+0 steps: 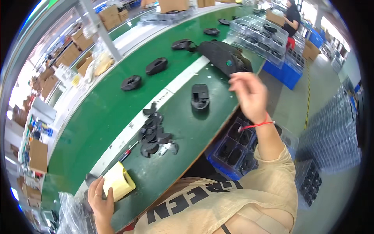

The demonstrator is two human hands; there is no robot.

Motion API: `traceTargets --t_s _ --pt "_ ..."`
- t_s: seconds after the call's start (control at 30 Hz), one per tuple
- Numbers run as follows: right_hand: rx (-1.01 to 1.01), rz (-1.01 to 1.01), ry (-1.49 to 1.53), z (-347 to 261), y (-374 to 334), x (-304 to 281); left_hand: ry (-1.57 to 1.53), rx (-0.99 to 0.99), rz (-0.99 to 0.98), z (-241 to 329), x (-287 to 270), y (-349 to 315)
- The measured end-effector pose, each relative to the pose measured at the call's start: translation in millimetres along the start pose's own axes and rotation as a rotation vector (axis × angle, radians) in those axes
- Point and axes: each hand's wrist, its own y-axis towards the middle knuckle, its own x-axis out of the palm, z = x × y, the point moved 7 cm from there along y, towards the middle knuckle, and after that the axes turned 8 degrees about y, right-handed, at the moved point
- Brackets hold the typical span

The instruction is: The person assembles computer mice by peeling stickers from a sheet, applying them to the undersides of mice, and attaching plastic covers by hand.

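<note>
A black computer mouse (pixel 200 97) lies on the dark green worktable with an uncovered recess in its body. To its right, my right hand (pixel 251 95) hovers above the table edge beside a black bag (pixel 224 56); its fingers are loosely bent and apart, with nothing visible in them. My left hand (pixel 102 201) is at the near left, fingers spread against the end of a yellow folded packet (pixel 118 181). A small dark piece (pixel 90 179) shows just beyond those fingertips. Between the packet and the mouse are a pile of black curved covers (pixel 154 134) and a slim screwdriver (pixel 128 152).
Several black mice (pixel 157 66) sit on the green conveyor belt (pixel 89 128) past a white rail. Clear trays (pixel 259 35) of parts stand at the far right; a blue crate (pixel 230 165) is below the table edge. A person (pixel 292 21) stands in the distance. Clear plastic wrap (pixel 72 210) lies left.
</note>
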Motion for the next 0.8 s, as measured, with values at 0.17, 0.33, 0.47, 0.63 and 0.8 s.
traceTargets --t_s 0.17,0.33,0.47,0.63,0.8 --pt "-0.117 -0.698 -0.167 7.0 6.5 167.5 -0.055 -0.030 0.026 -20.0 -3.9 -15.4" --pt "-0.144 -0.843 -0.509 60.6 27.3 287.9 -0.048 0.028 0.075 -19.3 20.6 -22.9" --pt "0.069 -0.853 -0.768 118.4 40.3 343.2 -0.102 0.105 0.140 -20.6 24.3 -24.5" --pt "0.015 -0.565 -0.781 140.2 61.1 353.5 -0.232 0.056 0.126 -26.4 17.3 -31.2" --pt "0.136 -0.033 -0.288 143.1 96.2 302.6 -0.290 0.083 0.158 -23.4 16.4 -30.3"
